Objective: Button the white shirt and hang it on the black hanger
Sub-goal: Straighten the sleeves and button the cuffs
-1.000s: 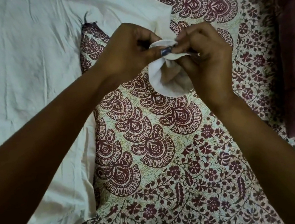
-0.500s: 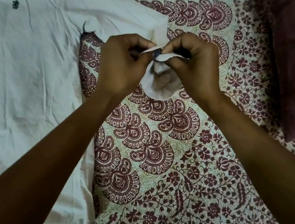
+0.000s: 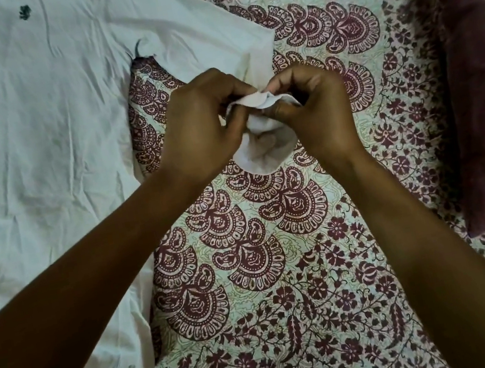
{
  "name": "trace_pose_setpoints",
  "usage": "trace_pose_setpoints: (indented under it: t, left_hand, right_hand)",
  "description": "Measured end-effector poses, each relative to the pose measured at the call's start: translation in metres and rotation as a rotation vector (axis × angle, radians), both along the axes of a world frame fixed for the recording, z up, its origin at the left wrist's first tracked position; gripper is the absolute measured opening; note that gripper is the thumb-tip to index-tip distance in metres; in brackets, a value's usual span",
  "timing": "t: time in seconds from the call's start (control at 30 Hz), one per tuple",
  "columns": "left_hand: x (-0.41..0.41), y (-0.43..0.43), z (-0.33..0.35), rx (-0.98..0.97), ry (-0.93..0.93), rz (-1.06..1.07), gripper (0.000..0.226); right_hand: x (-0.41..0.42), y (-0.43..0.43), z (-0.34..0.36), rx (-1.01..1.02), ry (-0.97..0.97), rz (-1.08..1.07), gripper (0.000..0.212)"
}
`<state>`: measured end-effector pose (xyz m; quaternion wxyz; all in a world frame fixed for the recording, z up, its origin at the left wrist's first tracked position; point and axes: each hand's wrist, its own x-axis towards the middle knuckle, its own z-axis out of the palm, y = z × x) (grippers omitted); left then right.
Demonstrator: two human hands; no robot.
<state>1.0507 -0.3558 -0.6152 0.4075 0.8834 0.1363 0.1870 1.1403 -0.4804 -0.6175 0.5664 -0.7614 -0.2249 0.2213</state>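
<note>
The white shirt (image 3: 34,149) lies spread flat over the left half of a patterned bedsheet, its buttoned front showing at the far left edge. One sleeve runs from the shirt toward the centre, ending in the cuff (image 3: 263,144). My left hand (image 3: 202,126) pinches the left side of the cuff's edge. My right hand (image 3: 312,106) pinches the right side, and the two edges overlap between my thumbs. The cuff opening hangs below my fingers. The cuff button is hidden by my fingers. No black hanger is in view.
The bedsheet (image 3: 283,274) has a maroon paisley and floral print. A maroon pillow (image 3: 481,76) lies along the right edge. A small dark mark (image 3: 24,11) sits on the shirt near the top left.
Both hands, still on the cuff, have drawn its two edges closer together. The dark button seen between my fingertips earlier is no longer visible.
</note>
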Motion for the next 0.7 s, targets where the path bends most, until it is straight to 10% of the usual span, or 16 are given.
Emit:
trace_pose_setpoints:
  t: [0.7]
  left_hand:
    - [0.011,0.009,0.007,-0.249,0.120,-0.054,0.010]
  right_hand:
    - [-0.002,0.000,-0.007,0.115,0.157,-0.065,0.023]
